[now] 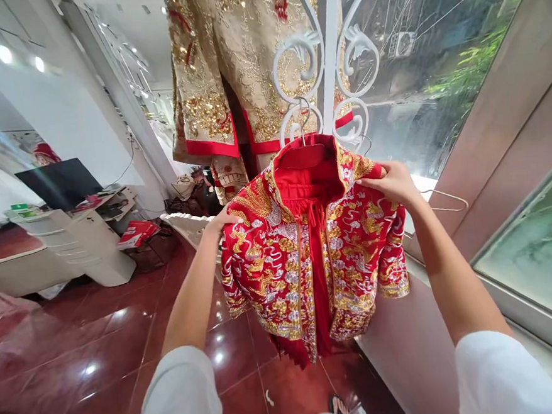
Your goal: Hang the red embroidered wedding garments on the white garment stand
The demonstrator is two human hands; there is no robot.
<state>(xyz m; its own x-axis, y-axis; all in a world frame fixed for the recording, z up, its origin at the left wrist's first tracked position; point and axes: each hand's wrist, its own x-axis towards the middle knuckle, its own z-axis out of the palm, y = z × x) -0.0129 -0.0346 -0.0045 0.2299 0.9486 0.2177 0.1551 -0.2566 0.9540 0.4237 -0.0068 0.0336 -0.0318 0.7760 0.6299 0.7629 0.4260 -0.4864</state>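
Observation:
A red jacket (265, 258) with gold and silver embroidery hangs upright in front of me. Its hanger (304, 120) has a metal hook at the collar, close to a white scrolled metal stand. My left hand (224, 220) grips the jacket's shoulder on the left, with part of the fingers hidden by cloth. On the opposite shoulder, my right hand (392, 183) pinches the fabric, thumb in front. The jacket's front falls slightly open, showing red cloth inside. Whether the hook rests on the stand I cannot tell.
Behind the jacket hangs a larger gold-beaded garment (266, 62) with red trim, beside the white scrolled stand (330, 71). A window (408, 65) is at the right, with a wire hanger (446, 201) near it. At left, a desk (70, 240) carries a black monitor (59, 184).

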